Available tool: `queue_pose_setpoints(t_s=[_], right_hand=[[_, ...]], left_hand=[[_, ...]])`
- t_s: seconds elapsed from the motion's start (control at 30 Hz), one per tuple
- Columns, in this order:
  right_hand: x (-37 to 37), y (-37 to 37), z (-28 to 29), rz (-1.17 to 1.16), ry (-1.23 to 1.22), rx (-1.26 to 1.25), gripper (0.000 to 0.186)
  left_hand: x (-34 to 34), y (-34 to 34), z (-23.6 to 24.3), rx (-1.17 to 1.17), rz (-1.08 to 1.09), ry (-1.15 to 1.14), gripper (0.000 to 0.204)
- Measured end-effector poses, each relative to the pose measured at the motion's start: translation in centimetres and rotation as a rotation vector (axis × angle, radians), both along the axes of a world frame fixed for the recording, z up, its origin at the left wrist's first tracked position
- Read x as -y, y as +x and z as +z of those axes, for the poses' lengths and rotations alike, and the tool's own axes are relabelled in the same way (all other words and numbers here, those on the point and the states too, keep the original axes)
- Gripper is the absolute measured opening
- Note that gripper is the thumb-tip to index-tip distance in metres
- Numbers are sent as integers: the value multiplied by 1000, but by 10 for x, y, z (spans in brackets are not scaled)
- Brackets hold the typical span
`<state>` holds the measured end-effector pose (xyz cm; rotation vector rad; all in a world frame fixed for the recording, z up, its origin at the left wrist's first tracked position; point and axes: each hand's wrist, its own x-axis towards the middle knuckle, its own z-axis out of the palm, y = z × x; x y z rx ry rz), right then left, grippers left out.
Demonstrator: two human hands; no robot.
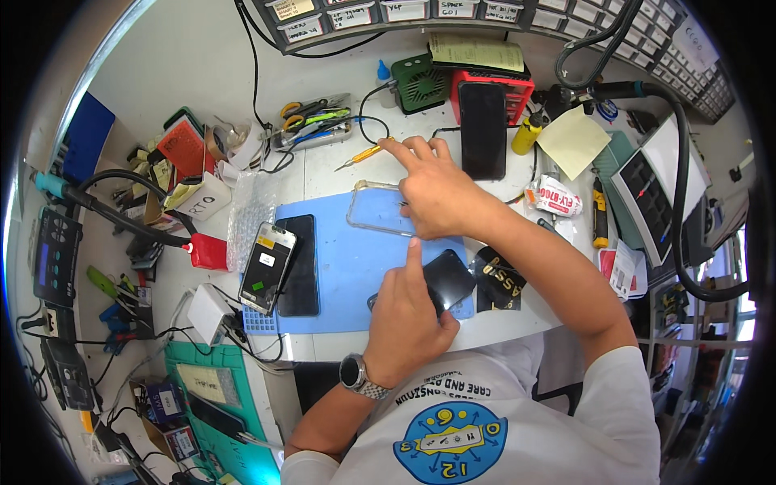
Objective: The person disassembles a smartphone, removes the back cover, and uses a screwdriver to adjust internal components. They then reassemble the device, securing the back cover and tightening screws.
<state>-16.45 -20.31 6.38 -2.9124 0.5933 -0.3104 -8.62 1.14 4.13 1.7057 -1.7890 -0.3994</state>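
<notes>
On the blue mat [339, 283], our right hand [436, 194] rests spread over the clear case [376, 212], its long axis across us, grip released, while our left hand [408, 319] just nearer pins a black panel [449, 276], forefinger out.

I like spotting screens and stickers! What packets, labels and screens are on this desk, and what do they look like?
Phone: left side of the blue mat, screen dark with a green sticker.
Dark phone: propped upright behind the right hand, black screen.
White packet: right of that hand, red print.
Black pouch: near the left hand, yellow print.
Drawer labels: top, white rectangles.
</notes>
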Motion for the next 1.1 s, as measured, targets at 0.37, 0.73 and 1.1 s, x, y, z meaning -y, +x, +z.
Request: queue_pose_setpoints(t_s=[0.37, 0.73, 1.1], right_hand=[[3, 5, -7, -103, 67, 9, 31], [14, 0, -7, -63, 41, 15, 28], [16, 7, 0, 4, 69, -9, 26]], left_hand=[[8, 3, -1, -24, -9, -80, 117], [7, 2, -5, -40, -9, -95, 119], [5, 3, -1, -30, 9, -12, 118]])
